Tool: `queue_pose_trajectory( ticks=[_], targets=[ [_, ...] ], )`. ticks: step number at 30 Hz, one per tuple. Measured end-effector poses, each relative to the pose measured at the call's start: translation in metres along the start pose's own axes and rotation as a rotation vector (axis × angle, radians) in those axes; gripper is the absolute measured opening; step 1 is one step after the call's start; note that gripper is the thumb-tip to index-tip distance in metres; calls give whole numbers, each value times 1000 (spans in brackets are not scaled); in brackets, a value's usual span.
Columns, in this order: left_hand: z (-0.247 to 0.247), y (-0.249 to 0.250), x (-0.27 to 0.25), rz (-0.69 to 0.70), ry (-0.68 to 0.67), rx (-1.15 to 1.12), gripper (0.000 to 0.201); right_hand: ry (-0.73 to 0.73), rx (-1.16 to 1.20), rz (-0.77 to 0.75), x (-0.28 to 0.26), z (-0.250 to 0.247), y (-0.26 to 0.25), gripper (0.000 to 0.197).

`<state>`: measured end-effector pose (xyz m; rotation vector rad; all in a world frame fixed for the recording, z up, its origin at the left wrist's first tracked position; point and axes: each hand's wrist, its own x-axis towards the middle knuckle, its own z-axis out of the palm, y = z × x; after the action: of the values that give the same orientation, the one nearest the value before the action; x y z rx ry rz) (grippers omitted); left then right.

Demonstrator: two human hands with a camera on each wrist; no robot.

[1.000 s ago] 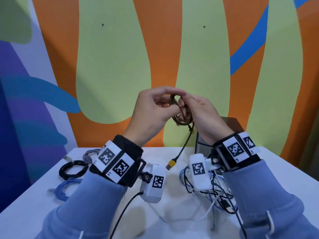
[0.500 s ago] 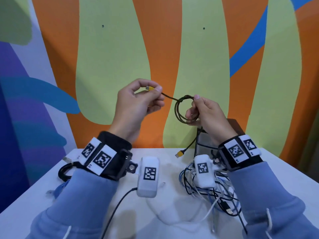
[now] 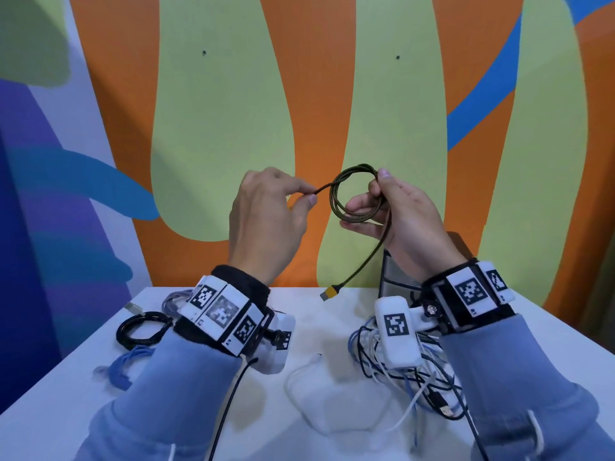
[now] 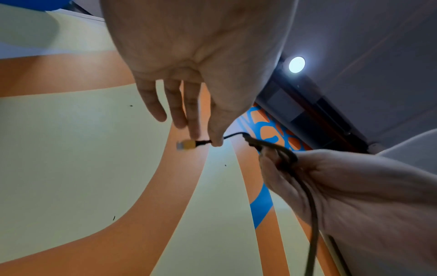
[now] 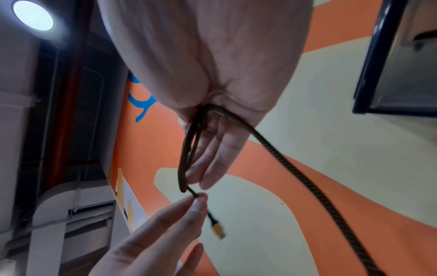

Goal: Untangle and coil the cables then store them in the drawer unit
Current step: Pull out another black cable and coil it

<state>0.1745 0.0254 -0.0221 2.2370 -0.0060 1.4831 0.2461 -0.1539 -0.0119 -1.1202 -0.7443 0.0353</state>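
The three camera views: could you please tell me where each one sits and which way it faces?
Head: worn high, looks forward and down at the left hand, right hand, sleeves and white table.
Left wrist: looks up along the left palm at its fingers pinching the braided cable.
Right wrist: looks up along the right palm holding the coil.
All three share both hands and the cable.

The braided black-and-yellow cable [image 3: 356,194] is held in the air in a small round coil, one yellow plug [image 3: 331,292] hanging just over the white table [image 3: 326,314] beside tangled cables [image 3: 416,377].
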Motion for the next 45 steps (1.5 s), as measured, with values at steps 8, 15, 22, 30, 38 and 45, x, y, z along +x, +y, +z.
queue_pose_trajectory(
  ticks=[8,15,22,30,38,45],
  targets=[
    [4,29,-1,-608,-241,-944,18,79,-270,-117,1,12,14,39],
    [13,39,-12,-639,-85,-1090,26,160,-563,-219,-1,12,18,42],
    [13,34,-8,-689,-237,-1183,38,131,-281,17,0,4,11,39],
    [22,41,-18,-394,-323,-860,46,53,367,108,6,1,6,34],
    [16,25,-20,-425,-765,-584,68,159,535,110,12,-15,8,32],
    [0,4,-7,-375,-640,-457,7,154,504,126,12,-21,8,29]
  ],
)
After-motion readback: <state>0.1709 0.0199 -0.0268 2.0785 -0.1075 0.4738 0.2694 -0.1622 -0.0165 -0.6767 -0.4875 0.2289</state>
